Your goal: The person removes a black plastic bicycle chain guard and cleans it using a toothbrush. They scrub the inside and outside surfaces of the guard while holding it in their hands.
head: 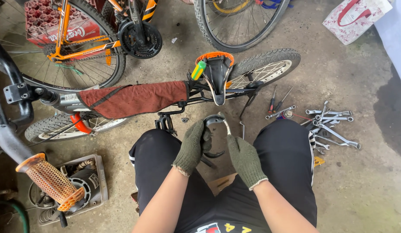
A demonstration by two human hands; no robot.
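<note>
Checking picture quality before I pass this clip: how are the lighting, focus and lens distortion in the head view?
Head view: soft, even daylight, no harsh glare; faint shadow under the small bicycle. Left hand, right hand and the curved metal part they hold are sharp. Wide-angle bending shows at the edges, stretching the orange handlebar grip. The spanners on the concrete floor stay clear.

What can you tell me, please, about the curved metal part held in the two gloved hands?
The curved metal part looks like a dark, arched brake caliper with a pale, shiny arm on its right side. It is held above the knees, just below the small bicycle's saddle. The left hand, in an olive knit glove, wraps its left side; the right hand, gloved alike, touches the shiny arm with its fingertips. Its lower end is hidden.
</note>
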